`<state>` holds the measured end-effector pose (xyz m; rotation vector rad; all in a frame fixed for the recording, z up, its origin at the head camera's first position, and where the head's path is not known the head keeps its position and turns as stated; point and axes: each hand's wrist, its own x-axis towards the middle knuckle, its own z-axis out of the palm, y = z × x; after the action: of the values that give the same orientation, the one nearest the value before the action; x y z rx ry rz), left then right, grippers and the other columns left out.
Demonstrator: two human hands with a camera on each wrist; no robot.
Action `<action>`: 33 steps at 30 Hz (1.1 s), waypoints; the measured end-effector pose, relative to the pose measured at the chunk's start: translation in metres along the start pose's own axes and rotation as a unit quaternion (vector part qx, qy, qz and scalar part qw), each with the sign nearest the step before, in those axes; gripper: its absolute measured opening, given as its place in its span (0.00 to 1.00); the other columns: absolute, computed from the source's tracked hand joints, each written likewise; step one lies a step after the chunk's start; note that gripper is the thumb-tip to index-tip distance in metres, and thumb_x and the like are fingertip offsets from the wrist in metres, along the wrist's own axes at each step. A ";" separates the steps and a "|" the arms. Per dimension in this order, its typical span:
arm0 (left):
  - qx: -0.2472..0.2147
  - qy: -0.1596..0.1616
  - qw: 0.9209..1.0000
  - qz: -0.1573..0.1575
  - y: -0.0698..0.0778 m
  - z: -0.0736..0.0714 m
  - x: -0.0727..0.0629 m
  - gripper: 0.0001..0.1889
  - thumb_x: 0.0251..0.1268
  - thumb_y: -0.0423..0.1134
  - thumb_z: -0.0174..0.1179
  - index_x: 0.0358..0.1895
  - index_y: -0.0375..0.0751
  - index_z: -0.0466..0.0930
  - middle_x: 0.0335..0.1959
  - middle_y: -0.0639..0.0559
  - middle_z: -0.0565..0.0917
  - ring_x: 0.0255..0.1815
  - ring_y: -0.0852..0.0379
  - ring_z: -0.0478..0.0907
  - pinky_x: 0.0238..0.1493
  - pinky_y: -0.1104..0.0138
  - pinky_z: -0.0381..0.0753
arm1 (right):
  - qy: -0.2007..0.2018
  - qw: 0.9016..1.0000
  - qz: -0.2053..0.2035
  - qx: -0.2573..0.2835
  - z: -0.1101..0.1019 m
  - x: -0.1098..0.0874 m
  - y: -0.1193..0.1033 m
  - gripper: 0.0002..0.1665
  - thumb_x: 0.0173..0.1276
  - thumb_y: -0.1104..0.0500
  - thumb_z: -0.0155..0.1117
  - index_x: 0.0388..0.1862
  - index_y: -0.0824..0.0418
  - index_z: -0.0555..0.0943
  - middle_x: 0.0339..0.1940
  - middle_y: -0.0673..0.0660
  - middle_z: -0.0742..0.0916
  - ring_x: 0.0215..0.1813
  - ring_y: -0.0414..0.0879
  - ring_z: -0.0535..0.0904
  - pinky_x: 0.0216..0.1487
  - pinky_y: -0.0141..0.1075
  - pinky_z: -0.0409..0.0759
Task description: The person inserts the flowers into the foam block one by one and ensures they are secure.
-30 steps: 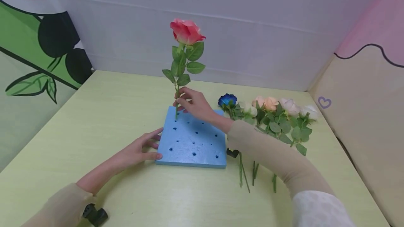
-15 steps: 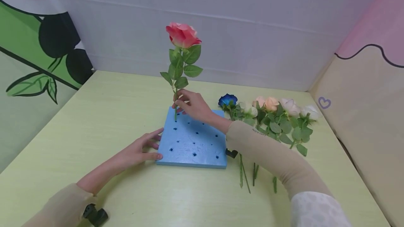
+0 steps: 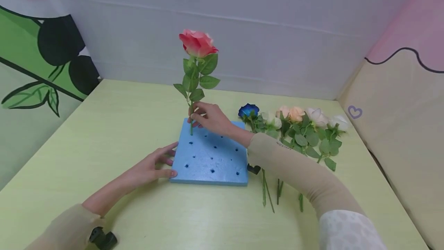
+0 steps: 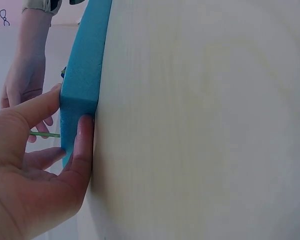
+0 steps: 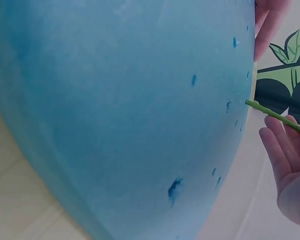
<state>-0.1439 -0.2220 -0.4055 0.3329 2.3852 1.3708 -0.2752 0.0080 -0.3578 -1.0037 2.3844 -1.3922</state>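
Observation:
Thumb and fingertips of my right hand (image 3: pixel 211 119) pinch the stem of a pink-red artificial rose (image 3: pixel 198 44), held upright over the far left part of a blue foam board (image 3: pixel 222 165). In the right wrist view the lower end of the green stem (image 5: pixel 275 116) comes right up to the board's holed face. My left hand (image 3: pixel 152 168) lies along the board's left side, its fingers spread and fairly straight. Seen from the left wrist, its thumb and fingertips (image 4: pixel 84 131) touch the board's side and edge.
Right of the board lie several artificial roses: a blue one (image 3: pixel 248 110), a peach one (image 3: pixel 296 114), a pale pink one (image 3: pixel 317 117) and white ones, with stems toward me. My right forearm (image 3: pixel 291 161) passes over them. A wall (image 3: pixel 263 49) rises behind the table.
The rose and my right hand have come down and slightly left, bringing the stem's end closer to the board. My left hand stays at the board's side.

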 end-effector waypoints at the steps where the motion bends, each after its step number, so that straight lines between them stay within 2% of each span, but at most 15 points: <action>1: -0.001 0.000 1.000 -0.002 0.000 0.000 0.000 0.47 0.62 0.46 0.68 0.80 0.47 0.49 0.68 0.38 0.68 0.62 0.44 0.71 0.53 0.60 0.76 | -0.004 1.000 -0.003 -0.003 0.000 0.000 0.001 0.08 0.78 0.60 0.52 0.48 0.63 0.77 0.44 0.61 0.90 0.43 0.51 0.89 0.44 0.40 0.86; 6: -0.004 0.001 1.000 -0.011 0.002 0.001 -0.002 0.47 0.62 0.46 0.68 0.80 0.47 0.49 0.68 0.38 0.68 0.62 0.44 0.71 0.51 0.61 0.76 | -0.027 0.999 -0.016 -0.020 0.003 0.000 0.003 0.08 0.78 0.60 0.51 0.46 0.63 0.77 0.44 0.63 0.89 0.43 0.53 0.89 0.43 0.38 0.86; 11: -0.001 0.001 1.000 -0.011 0.002 0.001 -0.002 0.47 0.61 0.46 0.68 0.80 0.46 0.49 0.68 0.38 0.68 0.61 0.44 0.72 0.50 0.62 0.77 | -0.029 0.999 -0.024 -0.031 0.004 0.000 0.003 0.07 0.78 0.61 0.51 0.44 0.62 0.76 0.43 0.62 0.89 0.42 0.53 0.89 0.43 0.37 0.86; 17: -0.003 0.001 1.000 -0.013 0.002 0.000 -0.002 0.47 0.61 0.46 0.68 0.80 0.47 0.49 0.68 0.38 0.68 0.62 0.44 0.71 0.51 0.61 0.76 | -0.038 0.998 -0.025 -0.038 0.003 0.001 0.003 0.07 0.78 0.61 0.51 0.45 0.62 0.76 0.43 0.62 0.89 0.43 0.52 0.89 0.43 0.34 0.85; 24: -0.004 0.000 1.000 -0.008 0.001 0.000 -0.002 0.47 0.61 0.46 0.68 0.80 0.46 0.49 0.68 0.38 0.68 0.62 0.44 0.71 0.53 0.60 0.75 | -0.041 0.998 -0.007 -0.036 -0.001 0.000 0.001 0.07 0.78 0.61 0.52 0.45 0.63 0.77 0.43 0.61 0.90 0.44 0.52 0.89 0.44 0.37 0.86; 33: 0.000 0.001 1.000 -0.006 0.003 -0.001 -0.002 0.47 0.61 0.45 0.69 0.79 0.45 0.50 0.68 0.38 0.68 0.61 0.44 0.72 0.53 0.60 0.75 | -0.052 0.997 -0.019 -0.058 -0.002 0.002 0.001 0.07 0.78 0.61 0.52 0.45 0.62 0.77 0.43 0.60 0.90 0.43 0.51 0.89 0.43 0.34 0.86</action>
<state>-0.1420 -0.2219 -0.4019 0.3175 2.3846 1.3674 -0.2780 0.0084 -0.3574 -1.1274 2.4052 -1.1926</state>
